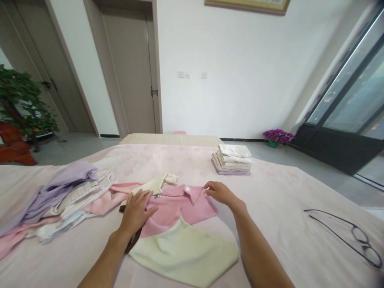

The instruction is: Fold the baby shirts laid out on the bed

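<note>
A pink and cream polo shirt (180, 232) lies spread on the pink bed (285, 208) in front of me. My left hand (136, 210) rests flat on its left shoulder, fingers spread. At the shirt's right shoulder, next to the collar, my right hand (219, 193) pinches the pink fabric. A cream sleeve sticks out above the collar. A thin dark strip shows under my left wrist.
A loose heap of lilac, white and pink clothes (60, 196) lies to the left. A neat stack of folded clothes (232, 159) sits further back. Eyeglasses (357, 236) lie on the bed at the right. Doors, a plant and a window stand beyond the bed.
</note>
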Demonstrator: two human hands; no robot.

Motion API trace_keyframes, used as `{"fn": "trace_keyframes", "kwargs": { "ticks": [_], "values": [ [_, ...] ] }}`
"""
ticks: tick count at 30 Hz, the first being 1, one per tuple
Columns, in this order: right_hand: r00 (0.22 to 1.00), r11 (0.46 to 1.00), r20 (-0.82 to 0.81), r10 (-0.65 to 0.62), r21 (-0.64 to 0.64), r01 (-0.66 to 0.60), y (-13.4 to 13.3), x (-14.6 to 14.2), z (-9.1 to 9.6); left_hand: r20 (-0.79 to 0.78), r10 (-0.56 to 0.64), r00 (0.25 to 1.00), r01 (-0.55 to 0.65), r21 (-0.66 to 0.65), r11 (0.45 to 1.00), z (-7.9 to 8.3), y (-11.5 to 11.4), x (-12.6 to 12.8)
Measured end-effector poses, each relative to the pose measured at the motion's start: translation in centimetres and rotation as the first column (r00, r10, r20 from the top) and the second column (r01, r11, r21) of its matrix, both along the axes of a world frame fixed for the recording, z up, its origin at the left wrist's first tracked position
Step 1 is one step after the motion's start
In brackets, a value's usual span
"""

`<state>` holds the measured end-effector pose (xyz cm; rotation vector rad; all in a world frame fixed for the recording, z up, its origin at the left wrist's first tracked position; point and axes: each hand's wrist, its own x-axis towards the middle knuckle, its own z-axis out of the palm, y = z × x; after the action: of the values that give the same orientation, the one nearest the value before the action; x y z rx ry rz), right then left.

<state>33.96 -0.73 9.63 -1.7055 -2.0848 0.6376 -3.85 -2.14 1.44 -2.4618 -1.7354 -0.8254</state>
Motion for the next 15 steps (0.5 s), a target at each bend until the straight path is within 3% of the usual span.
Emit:
{"fn": "trace_keyframes", "kwargs": {
  "ticks": [2, 6, 9, 12, 15],
  "values": [
    [1.0, 1.0, 0.022, 0.006, 0.011, -0.006, 0.5, 0.3, -1.1, -0.02, 0.027, 0.999, -0.027, -0.017, 0.999, 0.2, 0.0, 0.2],
    [0.996, 0.998, -0.083, -0.037, 0.04, 0.041, 1.2, 0.7, -3.3, 0.002, 0.042, 0.999, -0.042, 0.005, 0.999, 0.8, -0.4, 0.8],
    [0.975, 0.986, -0.173, -0.143, 0.058, 0.154, 1.7, 0.9, -5.1, 0.226, 0.091, 0.97, -0.082, -0.048, 0.995, 1.5, -0.8, 1.5],
    [0.932, 0.976, -0.308, -0.194, 0.035, 0.215, 1.9, 1.3, -6.3, 0.57, 0.231, 0.788, -0.19, -0.132, 0.973, 3.7, -0.6, 1.2],
    [0.891, 0.975, -0.417, -0.18, 0.046, 0.219, 1.9, 1.6, -6.8, 0.796, 0.272, 0.541, -0.356, -0.076, 0.932, 7.5, 0.4, -2.3]
  ]
}}
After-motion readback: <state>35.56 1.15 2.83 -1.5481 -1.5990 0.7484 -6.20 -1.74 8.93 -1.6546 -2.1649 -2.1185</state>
